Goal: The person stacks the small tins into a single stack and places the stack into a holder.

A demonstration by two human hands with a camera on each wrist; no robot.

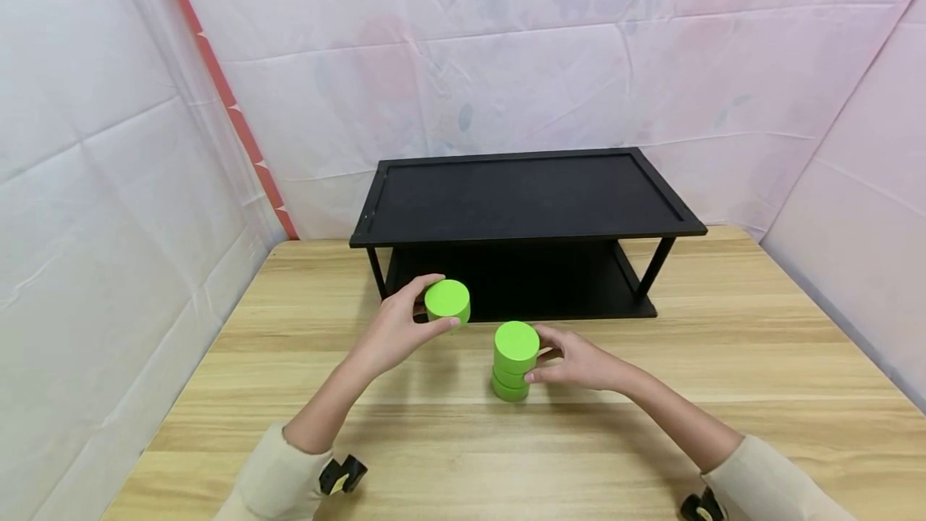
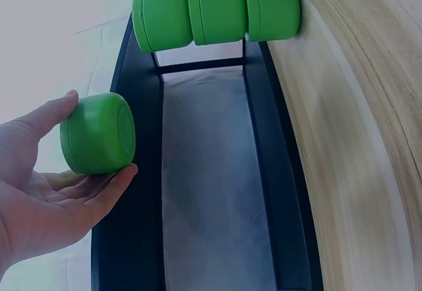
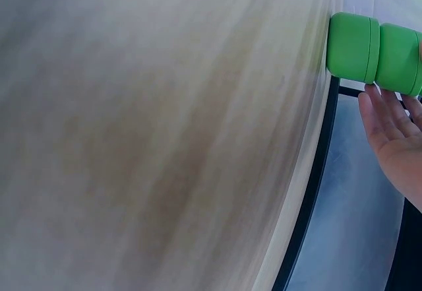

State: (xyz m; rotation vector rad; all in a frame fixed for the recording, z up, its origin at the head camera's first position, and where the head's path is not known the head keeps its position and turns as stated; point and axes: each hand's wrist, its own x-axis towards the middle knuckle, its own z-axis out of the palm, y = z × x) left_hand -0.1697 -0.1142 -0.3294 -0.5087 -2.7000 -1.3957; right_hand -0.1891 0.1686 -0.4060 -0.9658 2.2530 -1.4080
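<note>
My left hand [image 1: 405, 330] pinches a small, round, bright green lidded jar [image 1: 446, 301] between thumb and fingers. It holds the jar upright above the table, in front of the black shelf. The left wrist view shows this jar [image 2: 99, 134] apart from the others, its underside exposed. Right of it, three similar green jars [image 2: 217, 10] form an upright stack on the table. My right hand [image 1: 579, 358] holds the stack from its right side, with thumb in front and fingers behind, around the upper jars. Fingers [image 3: 386, 116] lie against the stack in the right wrist view.
A black two-level shelf [image 1: 506, 195] stands at the back of the wooden table [image 1: 448, 457], its lower board [image 1: 506, 272] just behind the jars. White printed cloth [image 1: 521, 79] hangs behind and on both sides. Black devices [image 1: 343, 474] are at both sleeve cuffs.
</note>
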